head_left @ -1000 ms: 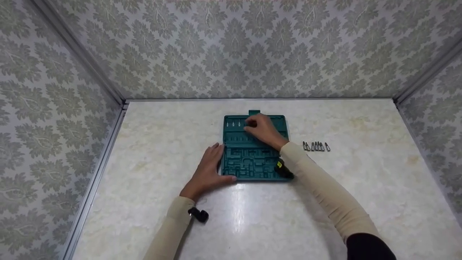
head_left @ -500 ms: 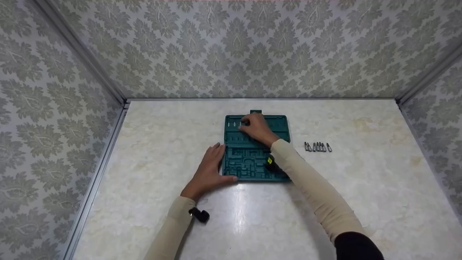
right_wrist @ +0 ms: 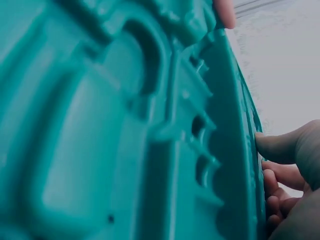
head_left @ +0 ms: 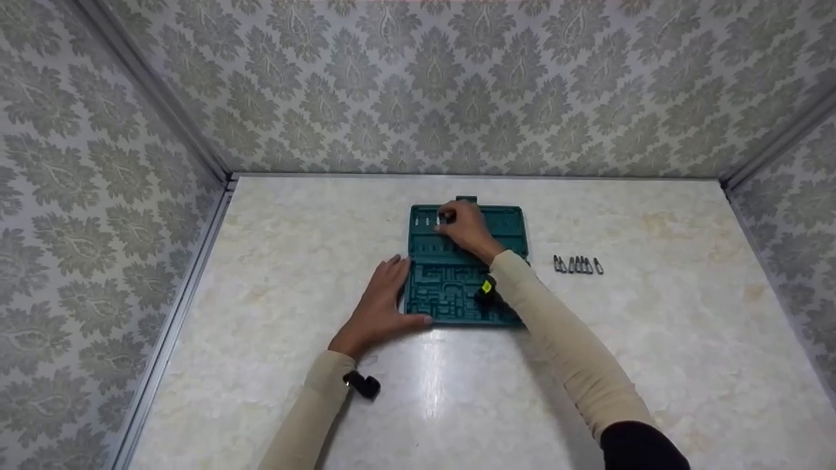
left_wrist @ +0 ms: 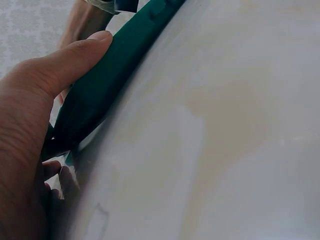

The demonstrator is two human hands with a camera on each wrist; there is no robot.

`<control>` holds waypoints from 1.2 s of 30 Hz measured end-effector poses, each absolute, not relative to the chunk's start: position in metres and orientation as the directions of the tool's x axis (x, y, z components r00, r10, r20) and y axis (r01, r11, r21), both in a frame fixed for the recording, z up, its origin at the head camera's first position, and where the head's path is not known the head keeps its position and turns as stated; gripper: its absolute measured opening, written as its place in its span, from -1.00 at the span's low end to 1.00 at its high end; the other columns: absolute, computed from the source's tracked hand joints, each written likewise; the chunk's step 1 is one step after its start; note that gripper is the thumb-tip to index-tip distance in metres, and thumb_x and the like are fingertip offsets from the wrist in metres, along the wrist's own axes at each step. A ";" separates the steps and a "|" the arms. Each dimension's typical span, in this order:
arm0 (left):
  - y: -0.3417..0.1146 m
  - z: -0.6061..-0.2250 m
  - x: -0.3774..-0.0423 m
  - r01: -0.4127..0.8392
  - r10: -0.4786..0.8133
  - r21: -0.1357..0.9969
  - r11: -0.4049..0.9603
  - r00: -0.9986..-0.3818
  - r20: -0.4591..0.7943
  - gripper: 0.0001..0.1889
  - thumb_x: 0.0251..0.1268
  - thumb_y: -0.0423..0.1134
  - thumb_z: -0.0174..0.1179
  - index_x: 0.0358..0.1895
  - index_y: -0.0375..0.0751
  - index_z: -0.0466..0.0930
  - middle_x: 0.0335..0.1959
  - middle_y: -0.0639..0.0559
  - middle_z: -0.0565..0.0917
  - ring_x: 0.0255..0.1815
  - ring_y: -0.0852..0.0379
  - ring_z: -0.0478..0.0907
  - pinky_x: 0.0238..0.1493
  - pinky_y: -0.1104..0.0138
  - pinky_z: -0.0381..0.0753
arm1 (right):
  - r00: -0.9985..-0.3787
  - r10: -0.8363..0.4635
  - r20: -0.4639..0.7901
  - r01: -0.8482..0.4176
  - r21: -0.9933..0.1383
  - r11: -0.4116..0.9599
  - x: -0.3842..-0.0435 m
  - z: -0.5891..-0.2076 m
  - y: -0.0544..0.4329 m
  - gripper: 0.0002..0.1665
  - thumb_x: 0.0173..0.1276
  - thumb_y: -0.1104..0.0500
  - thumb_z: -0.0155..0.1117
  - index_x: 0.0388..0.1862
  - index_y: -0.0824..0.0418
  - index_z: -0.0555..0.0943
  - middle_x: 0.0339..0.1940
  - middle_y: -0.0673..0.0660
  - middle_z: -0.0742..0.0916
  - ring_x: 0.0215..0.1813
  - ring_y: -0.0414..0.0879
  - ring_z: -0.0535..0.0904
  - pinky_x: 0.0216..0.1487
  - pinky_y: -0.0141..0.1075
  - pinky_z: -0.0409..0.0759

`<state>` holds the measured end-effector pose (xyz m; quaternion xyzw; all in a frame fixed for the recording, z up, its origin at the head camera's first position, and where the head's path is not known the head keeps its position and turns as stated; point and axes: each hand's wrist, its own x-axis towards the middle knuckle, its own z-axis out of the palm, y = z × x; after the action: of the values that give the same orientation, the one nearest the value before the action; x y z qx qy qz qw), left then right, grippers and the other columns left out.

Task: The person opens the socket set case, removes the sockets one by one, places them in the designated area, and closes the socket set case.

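A green plastic tool case [head_left: 424,310] lies unfolded on the table, its molded tray toward the person and its lid half at the back. My left hand [head_left: 379,303] rests at the near left corner, fingers along the side. In the left wrist view the thumb [left_wrist: 85,52] lies straight on the rim. My right hand [head_left: 467,225] is over the lid half, thumb and index finger pinching a small silver screwdriver bit [head_left: 439,220] at the slot row. Two similar bits [head_left: 422,221] stand left of it. The right wrist view hides its fingertips behind the green hinge wall [right_wrist: 232,125].
Several loose metal bits [head_left: 578,265] lie in a row on the table to the right of the case. The case's latch tab [head_left: 466,198] sticks out at the back. Patterned walls [head_left: 431,85] enclose the pale table [head_left: 313,228].
My right hand has shifted slightly left along the slot row, its thumb and finger now at the third bit. The left hand keeps its place at the case corner.
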<state>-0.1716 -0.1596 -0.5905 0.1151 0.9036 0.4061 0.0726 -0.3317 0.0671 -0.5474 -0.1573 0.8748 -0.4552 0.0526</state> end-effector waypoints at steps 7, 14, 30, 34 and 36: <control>-0.160 -0.589 -0.171 0.162 0.272 0.743 0.649 -0.962 -0.029 0.38 0.04 0.55 0.50 0.85 0.17 -0.09 0.87 0.08 -0.06 0.86 -0.06 -0.29 0.77 -0.18 -0.07 | -0.955 -0.262 0.143 -0.250 -0.862 0.441 -0.329 -0.550 0.063 -0.70 0.47 0.40 0.45 0.14 0.43 0.76 0.11 0.33 0.78 0.17 0.18 0.67 0.32 0.05 0.63; -0.160 -0.592 -0.171 0.145 0.261 0.751 0.645 -0.965 -0.038 0.38 0.04 0.52 0.53 0.85 0.24 -0.10 0.87 0.15 -0.09 0.86 0.00 -0.32 0.77 -0.16 -0.06 | -0.977 -0.179 0.116 -0.187 -0.866 0.464 -0.326 -0.551 0.059 -0.78 0.58 0.31 0.42 0.10 0.38 0.80 0.10 0.27 0.80 0.16 0.11 0.69 0.30 0.00 0.66; -0.161 -0.592 -0.170 0.157 0.264 0.753 0.639 -0.964 -0.023 0.40 -0.01 0.57 0.51 0.85 0.30 -0.12 0.87 0.17 -0.10 0.86 0.01 -0.32 0.76 -0.20 -0.09 | -0.979 -0.101 0.177 -0.200 -0.931 0.307 -0.314 -0.522 0.127 -0.73 0.61 0.20 0.42 0.13 0.36 0.77 0.10 0.20 0.79 0.06 -0.03 0.64 0.15 -0.20 0.59; -0.160 -0.592 -0.172 0.167 0.269 0.728 0.665 -0.963 -0.024 0.39 0.02 0.57 0.49 0.86 0.22 -0.10 0.87 0.13 -0.07 0.86 0.00 -0.30 0.78 -0.14 -0.09 | -0.976 -0.110 0.186 -0.212 -0.924 0.318 -0.308 -0.519 0.143 -0.75 0.62 0.23 0.41 0.13 0.35 0.77 0.10 0.21 0.79 0.09 -0.03 0.66 0.16 -0.22 0.62; -0.160 -0.592 -0.173 0.174 0.274 0.720 0.671 -0.962 -0.023 0.38 0.04 0.56 0.48 0.86 0.19 -0.10 0.87 0.11 -0.06 0.87 -0.02 -0.29 0.78 -0.14 -0.08 | -0.974 -0.116 0.196 -0.223 -0.920 0.322 -0.305 -0.518 0.151 -0.74 0.61 0.23 0.41 0.13 0.38 0.76 0.10 0.23 0.79 0.10 -0.03 0.66 0.16 -0.22 0.62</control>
<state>-0.1732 -0.1599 -0.5919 0.1226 0.9119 0.3863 0.0648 -0.3051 0.1511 -0.5180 -0.1043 0.8116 -0.5730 -0.0468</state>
